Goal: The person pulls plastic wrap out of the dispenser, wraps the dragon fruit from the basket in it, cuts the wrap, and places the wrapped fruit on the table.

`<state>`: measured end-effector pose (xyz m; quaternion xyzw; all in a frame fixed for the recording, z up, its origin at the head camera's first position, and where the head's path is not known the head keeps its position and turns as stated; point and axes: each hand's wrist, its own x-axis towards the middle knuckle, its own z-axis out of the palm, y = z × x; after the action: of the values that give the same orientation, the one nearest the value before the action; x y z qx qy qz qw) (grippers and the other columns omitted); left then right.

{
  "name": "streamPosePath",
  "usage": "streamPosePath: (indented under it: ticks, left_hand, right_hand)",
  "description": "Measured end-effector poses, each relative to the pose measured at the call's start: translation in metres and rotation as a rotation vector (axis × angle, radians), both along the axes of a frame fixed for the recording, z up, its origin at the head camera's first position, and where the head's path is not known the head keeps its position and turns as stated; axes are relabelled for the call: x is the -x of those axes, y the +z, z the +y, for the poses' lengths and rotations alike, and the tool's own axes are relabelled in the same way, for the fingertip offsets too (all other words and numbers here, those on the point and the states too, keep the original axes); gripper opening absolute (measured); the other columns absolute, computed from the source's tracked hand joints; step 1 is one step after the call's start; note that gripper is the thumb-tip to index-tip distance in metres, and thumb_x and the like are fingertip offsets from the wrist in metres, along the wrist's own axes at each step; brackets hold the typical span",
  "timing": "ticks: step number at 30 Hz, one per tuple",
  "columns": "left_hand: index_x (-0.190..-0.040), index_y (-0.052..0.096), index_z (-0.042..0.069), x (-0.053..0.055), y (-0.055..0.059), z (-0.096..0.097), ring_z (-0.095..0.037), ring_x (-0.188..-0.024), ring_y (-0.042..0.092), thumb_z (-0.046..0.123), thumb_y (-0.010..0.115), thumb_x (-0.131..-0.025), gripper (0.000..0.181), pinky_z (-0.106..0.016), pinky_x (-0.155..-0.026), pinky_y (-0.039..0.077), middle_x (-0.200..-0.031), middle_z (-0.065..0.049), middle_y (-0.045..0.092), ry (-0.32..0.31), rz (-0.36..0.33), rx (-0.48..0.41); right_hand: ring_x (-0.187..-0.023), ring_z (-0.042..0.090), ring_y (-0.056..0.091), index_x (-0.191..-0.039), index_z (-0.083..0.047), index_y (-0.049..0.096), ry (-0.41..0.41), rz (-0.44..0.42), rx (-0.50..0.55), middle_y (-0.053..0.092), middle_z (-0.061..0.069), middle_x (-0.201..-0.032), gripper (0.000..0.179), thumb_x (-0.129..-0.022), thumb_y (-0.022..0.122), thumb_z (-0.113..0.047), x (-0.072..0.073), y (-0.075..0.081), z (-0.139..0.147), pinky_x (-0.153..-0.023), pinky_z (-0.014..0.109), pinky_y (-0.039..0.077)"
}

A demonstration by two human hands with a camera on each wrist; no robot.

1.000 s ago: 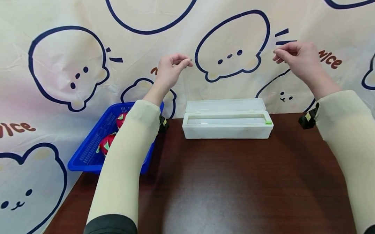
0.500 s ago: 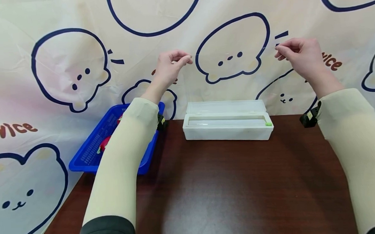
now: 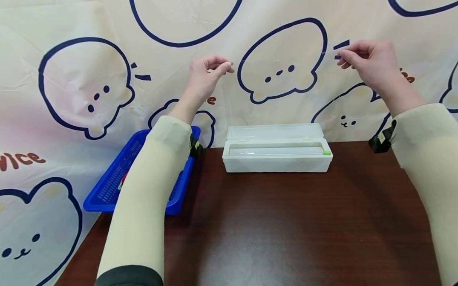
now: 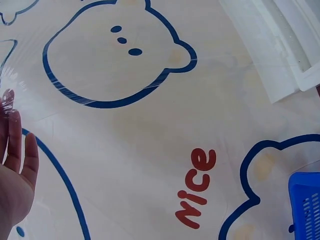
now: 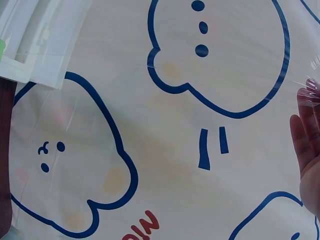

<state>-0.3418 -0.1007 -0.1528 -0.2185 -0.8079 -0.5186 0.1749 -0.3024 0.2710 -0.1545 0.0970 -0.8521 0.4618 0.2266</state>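
Above the white box, a left hand and a right hand each pinch an upper corner of clear film. It looks light, limp, clingy, easily torn; I'd hold it by those corners.

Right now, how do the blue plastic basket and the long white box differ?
The blue plastic basket is slotted; the long white box has a solid front and an open lid. In the head view, the pale left sleeve partly hides the basket, not the box. Both rest on the brown table.
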Motion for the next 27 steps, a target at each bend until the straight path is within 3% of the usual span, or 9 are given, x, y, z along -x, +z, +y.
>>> streamPosePath:
  ticks: [11,15,27]
  left_hand:
    - [-0.100,0.073,0.009,-0.003,0.014,0.001,-0.018,-0.097,0.059,0.019,0.066,-0.094,0.014,-0.024,-0.086,0.043,-0.091,-0.001,0.072,-0.011,0.016,-0.046]
    - [-0.101,0.073,0.005,-0.002,0.017,0.002,-0.021,-0.096,0.060,0.017,0.066,-0.094,0.015,-0.024,-0.083,0.043,-0.089,-0.002,0.072,-0.018,0.059,-0.054]
    - [-0.099,0.072,0.004,-0.003,0.027,0.006,-0.016,-0.090,0.058,0.016,0.065,-0.094,0.014,-0.025,-0.078,0.042,-0.089,-0.004,0.072,-0.029,0.087,-0.088]
  right_hand:
    - [-0.079,0.005,0.062,-0.104,-0.013,0.074,0.047,0.023,0.123,0.067,-0.009,-0.081,0.018,-0.094,0.064,-0.024,0.000,0.010,-0.002,-0.080,0.010,0.046]
    - [-0.077,0.005,0.063,-0.104,-0.011,0.074,0.056,0.040,0.159,0.066,-0.008,-0.081,0.018,-0.093,0.065,-0.022,0.000,0.013,-0.002,-0.080,0.010,0.047]
    - [-0.085,0.002,0.062,-0.114,-0.012,0.071,0.009,0.063,0.157,0.065,-0.010,-0.087,0.027,-0.093,0.063,-0.027,-0.005,0.021,-0.003,-0.097,0.018,0.041]
